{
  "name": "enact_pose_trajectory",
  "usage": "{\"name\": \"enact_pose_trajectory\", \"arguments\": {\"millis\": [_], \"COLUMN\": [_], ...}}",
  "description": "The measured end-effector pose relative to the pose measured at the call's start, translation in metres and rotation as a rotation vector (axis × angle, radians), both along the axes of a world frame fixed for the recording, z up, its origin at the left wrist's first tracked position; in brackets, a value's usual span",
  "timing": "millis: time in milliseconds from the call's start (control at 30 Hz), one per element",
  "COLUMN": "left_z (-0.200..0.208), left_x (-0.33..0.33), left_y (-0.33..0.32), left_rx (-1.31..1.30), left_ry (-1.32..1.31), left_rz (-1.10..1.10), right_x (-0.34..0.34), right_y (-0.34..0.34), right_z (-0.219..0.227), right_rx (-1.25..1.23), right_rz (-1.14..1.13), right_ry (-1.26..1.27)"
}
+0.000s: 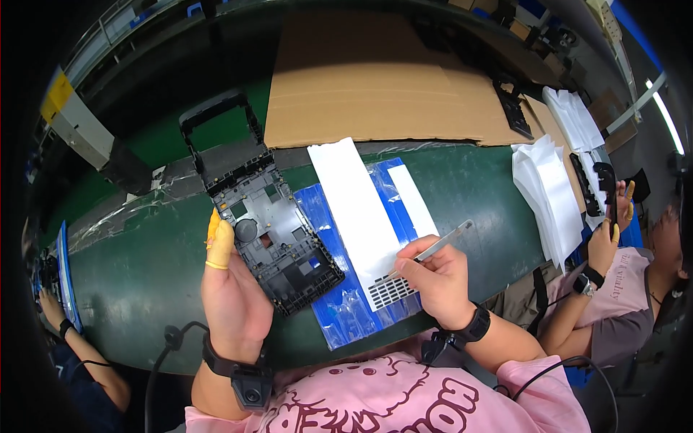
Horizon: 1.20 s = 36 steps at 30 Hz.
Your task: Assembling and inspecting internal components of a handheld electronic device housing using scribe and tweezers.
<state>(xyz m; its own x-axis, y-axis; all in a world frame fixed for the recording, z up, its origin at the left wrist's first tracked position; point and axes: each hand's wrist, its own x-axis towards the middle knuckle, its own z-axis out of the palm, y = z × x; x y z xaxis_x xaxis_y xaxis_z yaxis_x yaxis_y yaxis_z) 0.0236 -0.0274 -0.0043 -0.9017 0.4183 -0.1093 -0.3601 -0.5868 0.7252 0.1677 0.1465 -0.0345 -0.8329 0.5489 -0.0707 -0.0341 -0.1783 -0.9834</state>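
My left hand [242, 310], with yellow finger cots on its digits, grips a black plastic housing [278, 234] by its left side. The housing is tilted, its ribbed inner side in view and a loop handle [216, 108] at its far end. Between the thumb and fingers of my right hand [437, 281] are metal tweezers [451, 237]. Their tip is by the near end of a white backing sheet [350, 191], at rows of small black pads [393, 292]. Whether the tip holds a pad, I cannot tell. Under the sheet lies a blue plastic-wrapped board [332, 314].
A large cardboard sheet [375, 86] covers the table's far side, a black part [512, 108] at its right. White foam sheets [545, 198] lie at the right, near a co-worker's hands [605, 242] on a black part. Another person's hand [50, 307] shows far left.
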Motion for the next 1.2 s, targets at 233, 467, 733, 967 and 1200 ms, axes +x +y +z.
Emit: {"name": "enact_pose_trajectory", "arguments": {"millis": [233,467,733,967,1200], "left_z": [-0.002,0.012,0.012,0.012,0.014], "left_x": [0.001,0.023,0.025,0.024,0.025], "left_y": [0.001,0.011,0.006,0.004,0.007], "left_rx": [-0.001,0.100,0.109,0.119,0.123], "left_ry": [-0.028,-0.120,-0.176,-0.166,-0.185], "left_rz": [-0.035,-0.179,-0.233,-0.232,-0.217], "right_x": [0.001,-0.031,-0.050,-0.053,-0.053], "right_y": [0.006,-0.022,-0.039,-0.038,-0.037], "right_z": [0.010,0.061,0.048,0.043,0.044], "right_rx": [-0.038,-0.102,-0.081,-0.051,-0.093], "right_rz": [-0.012,0.117,0.127,0.096,0.081], "right_ry": [0.054,0.305,0.300,0.276,0.248]}}
